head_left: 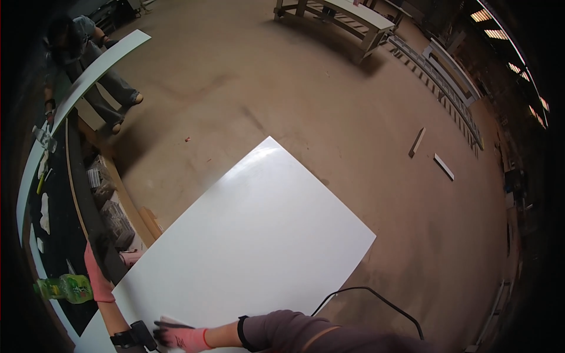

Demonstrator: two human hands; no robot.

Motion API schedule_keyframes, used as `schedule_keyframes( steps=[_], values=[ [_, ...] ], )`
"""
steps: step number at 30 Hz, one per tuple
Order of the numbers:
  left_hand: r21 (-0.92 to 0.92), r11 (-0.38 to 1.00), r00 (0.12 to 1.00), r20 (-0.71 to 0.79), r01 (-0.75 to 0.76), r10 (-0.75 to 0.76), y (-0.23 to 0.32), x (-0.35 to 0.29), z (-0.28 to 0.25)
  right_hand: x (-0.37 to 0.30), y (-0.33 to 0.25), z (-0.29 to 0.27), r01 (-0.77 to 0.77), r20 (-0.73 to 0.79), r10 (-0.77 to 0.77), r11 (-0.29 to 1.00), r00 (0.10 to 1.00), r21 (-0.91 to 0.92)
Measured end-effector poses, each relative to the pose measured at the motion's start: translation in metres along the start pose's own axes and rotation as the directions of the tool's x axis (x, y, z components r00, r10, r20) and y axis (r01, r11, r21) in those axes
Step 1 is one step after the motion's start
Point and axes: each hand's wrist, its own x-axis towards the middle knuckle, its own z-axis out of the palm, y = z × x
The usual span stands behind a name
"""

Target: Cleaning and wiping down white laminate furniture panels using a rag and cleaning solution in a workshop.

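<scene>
A large white panel (253,229) stretches from the lower left to the middle of the view. My right hand (182,339), in a pink glove with dark fingers, lies at the panel's near part, its fingers pointing left and apart. In a pink glove too, my left hand (98,273) reaches to the dark-topped workbench (62,212), beside the panel's left edge. Its fingers are hard to make out against the dark bench edge. A green-labelled bottle (72,288) sits just left of that hand. Another bit of pink (130,257) shows by the panel; whose it is stays unclear.
Another person (88,65) at the upper left holds a long white strip (100,67). A black cable (376,292) loops past the panel's right side. Two short pieces of wood (444,166) lie on the floor. A worktable (359,15) and a slatted rack (438,88) stand farther off.
</scene>
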Motion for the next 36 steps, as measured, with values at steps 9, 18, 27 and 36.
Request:
schedule_keyframes(
  steps=[9,18,27,36],
  values=[
    [0.188,0.971,0.964,-0.246,0.151,-0.102,-0.002,-0.129,-0.060,-0.117,0.098,-0.352,-0.821,-0.606,0.569,0.262,0.556,-0.508],
    [0.202,0.968,0.865,-0.501,0.148,-0.028,-0.153,-0.335,-0.296,-0.127,0.107,-0.310,-0.896,-0.753,0.627,-0.194,0.199,-0.399],
    [0.071,0.949,0.660,-0.734,0.308,-0.159,-0.141,-0.425,-0.408,0.175,-0.005,0.045,-0.647,-0.237,0.717,0.371,0.655,-0.666],
    [0.451,0.718,0.636,-0.772,0.530,0.015,-0.203,-0.542,-0.423,0.367,-0.113,0.408,-0.081,0.283,0.160,0.959,0.946,-0.272]
  ],
)
